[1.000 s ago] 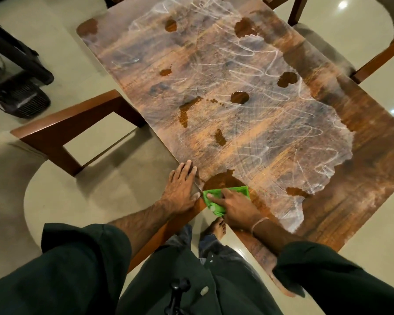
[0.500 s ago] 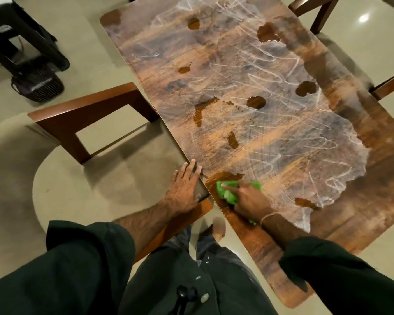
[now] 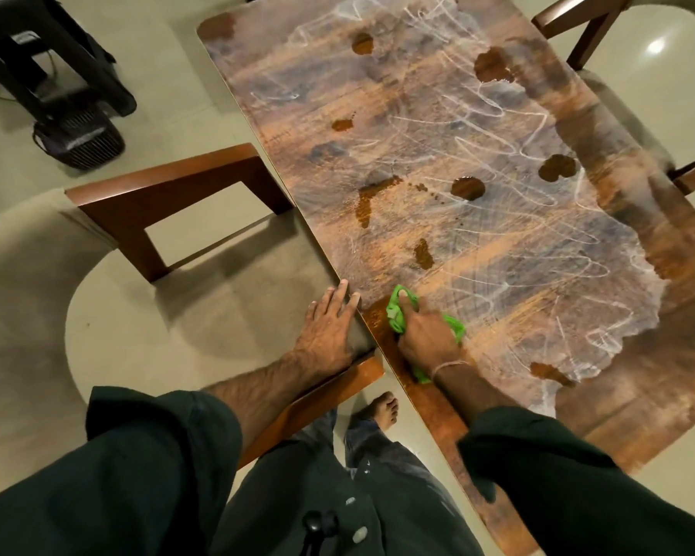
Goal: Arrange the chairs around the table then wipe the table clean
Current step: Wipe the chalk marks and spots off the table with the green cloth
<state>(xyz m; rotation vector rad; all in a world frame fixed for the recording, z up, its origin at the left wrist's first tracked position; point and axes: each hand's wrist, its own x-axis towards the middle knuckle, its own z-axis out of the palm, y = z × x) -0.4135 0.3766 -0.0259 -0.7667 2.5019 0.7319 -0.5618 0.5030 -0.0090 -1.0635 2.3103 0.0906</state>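
At lower centre, right hand (image 3: pixel 426 339) grips the cloth (image 3: pixel 395 315) on the table (image 3: pixel 498 242) near its left edge, a soft, light thing likely best kept wadded under the palm, while left hand (image 3: pixel 330 331) lies flat on the chair (image 3: pixel 169 186).

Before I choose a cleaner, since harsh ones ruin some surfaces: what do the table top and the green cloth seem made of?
Table top: wood-grain laminate or varnished wood, glossy; brown spills sit on it as unabsorbed puddles.
Green cloth: soft fabric, perhaps microfibre; it crumples under the right hand.
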